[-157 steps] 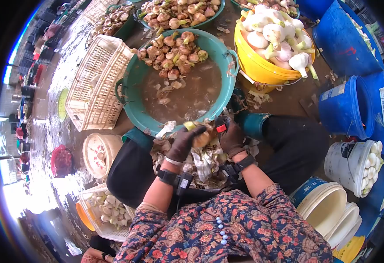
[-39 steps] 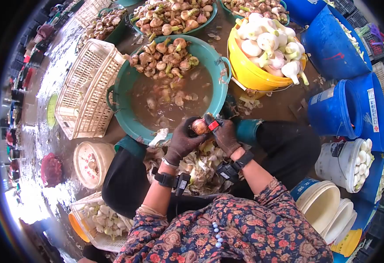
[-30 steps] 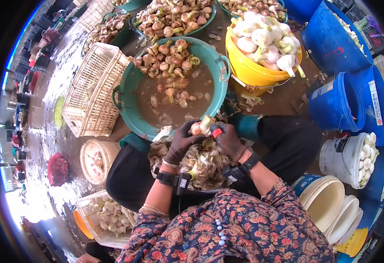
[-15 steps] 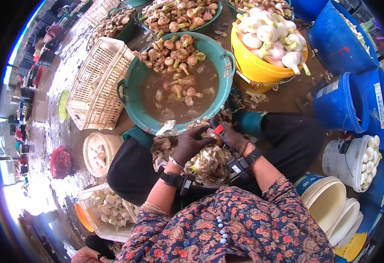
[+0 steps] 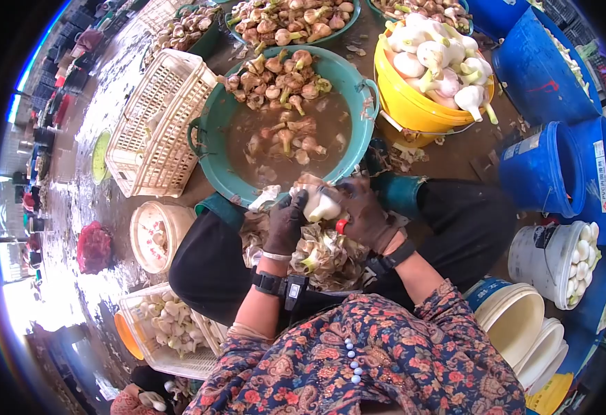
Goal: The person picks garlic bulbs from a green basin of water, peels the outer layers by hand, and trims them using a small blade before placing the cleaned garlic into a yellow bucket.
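Observation:
Between my hands, over my lap, is a garlic bulb (image 5: 323,206) with its white inside layer bared and loose brownish skin along its upper side. My gloved left hand (image 5: 286,227) grips it from the left, thumb and fingers against its side. My gloved right hand (image 5: 371,216) closes on the bulb's right side, its fingers curled at the loose skin. A small red item (image 5: 341,226) shows at the right fingers. Below lies a heap of peeled garlic skins (image 5: 327,259). Just beyond is a green tub (image 5: 366,131) with muddy water and unpeeled garlic (image 5: 275,86).
A yellow bucket (image 5: 413,114) of peeled garlic stands ahead right, beside blue buckets (image 5: 535,169). To the left are white crates (image 5: 147,138) and a pale bucket (image 5: 154,238). Another white crate (image 5: 171,363) of garlic and a white bucket (image 5: 541,259) flank my knees.
My hands have moved apart, and the white bulb now shows between them. My left hand has turned so its fingers point upward. The view has shifted slightly.

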A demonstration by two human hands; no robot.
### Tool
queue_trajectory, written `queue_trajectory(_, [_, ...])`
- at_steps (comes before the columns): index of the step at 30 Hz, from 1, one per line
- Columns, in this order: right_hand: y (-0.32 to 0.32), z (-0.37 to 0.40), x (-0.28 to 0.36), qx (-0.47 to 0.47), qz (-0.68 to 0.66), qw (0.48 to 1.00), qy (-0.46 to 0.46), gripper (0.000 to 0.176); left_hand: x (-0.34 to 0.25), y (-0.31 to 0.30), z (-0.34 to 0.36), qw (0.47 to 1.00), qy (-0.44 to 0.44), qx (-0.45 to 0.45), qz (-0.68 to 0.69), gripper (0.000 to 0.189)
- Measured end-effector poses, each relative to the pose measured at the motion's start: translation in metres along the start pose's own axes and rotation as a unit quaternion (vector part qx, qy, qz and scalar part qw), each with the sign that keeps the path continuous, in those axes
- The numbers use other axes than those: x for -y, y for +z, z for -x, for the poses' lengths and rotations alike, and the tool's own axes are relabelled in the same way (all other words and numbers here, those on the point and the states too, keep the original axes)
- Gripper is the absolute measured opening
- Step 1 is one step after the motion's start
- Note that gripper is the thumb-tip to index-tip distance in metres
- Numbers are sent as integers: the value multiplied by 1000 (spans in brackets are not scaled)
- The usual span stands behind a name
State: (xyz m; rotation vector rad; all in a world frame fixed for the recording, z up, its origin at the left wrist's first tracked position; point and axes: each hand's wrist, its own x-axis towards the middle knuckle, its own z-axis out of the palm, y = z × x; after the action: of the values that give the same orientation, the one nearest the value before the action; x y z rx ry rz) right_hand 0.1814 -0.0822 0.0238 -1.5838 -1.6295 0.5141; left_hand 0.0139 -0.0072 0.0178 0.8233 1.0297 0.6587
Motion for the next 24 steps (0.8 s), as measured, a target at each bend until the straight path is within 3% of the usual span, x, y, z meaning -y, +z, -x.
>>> queue_trajectory(2, [5, 0, 5, 84, 97, 989, -67, 48, -6, -1, 2, 995, -39, 4, -96, 26])
queue_trajectory(3, [10, 0, 3, 50, 91, 991, -86, 33, -1, -4, 1, 998, -38, 34, -26, 27])
queue_trajectory(4, [13, 0, 0, 49, 91, 991, -88, 33, 4, -7, 0, 998, -36, 34, -26, 27])
queue_trajectory(6, [22, 5, -5, -3, -114, 992, 57, 31, 17, -15, -2, 999, 19, 28, 30, 29])
queue_trajectory(7, [35, 6, -14, -36, -310, 940, 140, 26, 22, -18, -3, 994, 68, 44, 78, 32])
queue_trajectory(8, [40, 10, -28, -36, -309, 940, 142, 26, 27, -22, -1, 994, 66, 45, 79, 32])
queue_trajectory(9, [39, 7, -34, -25, -474, 834, 282, 27, 14, -16, 11, 967, 216, 46, -130, 28])
queue_trajectory(10, [39, 7, -38, -13, -612, 678, 407, 28, 7, -13, 19, 875, 350, 43, -331, 25])
queue_trajectory(11, [49, 9, -46, -34, -649, 638, 412, 33, 17, -23, 16, 918, 274, 74, -275, 22])
queue_trajectory(14, [32, 12, -55, -17, -669, 615, 418, 34, 24, -47, 21, 883, 325, 78, -329, 16])
queue_trajectory(15, [24, 10, -44, 3, -402, 829, 389, 52, 34, -70, 19, 960, 238, 101, -112, 16])
queue_trajectory(16, [43, 15, -63, -83, -342, 921, 168, 66, 22, -71, 21, 978, 135, 116, 112, 18])
queue_trajectory(18, [54, 31, -87, -29, -296, 946, 127, 44, -33, -59, 41, 964, 95, 243, 57, 23])
queue_trajectory(19, [50, 28, -82, -27, -296, 946, 128, 44, -41, -64, 43, 973, -26, 229, -13, 26])
queue_trajectory(20, [42, 18, -68, -28, -361, 909, 204, 42, -62, -55, 43, 942, -127, 252, -181, 25])
queue_trajectory(21, [35, 8, -61, -31, -422, 863, 277, 40, -75, -50, 48, 960, -129, 207, -140, 25])
queue_trajectory(22, [33, 2, -63, -34, -423, 862, 276, 40, -80, -49, 51, 973, -134, 162, -100, 25])
queue_trajectory(23, [30, -4, -66, -96, -569, 730, 365, 34, -67, -69, 33, 969, -122, 212, -31, 23])
queue_trajectory(24, [26, -8, -71, -151, -686, 562, 436, 30, -68, -75, 20, 946, -126, 295, -52, 26])
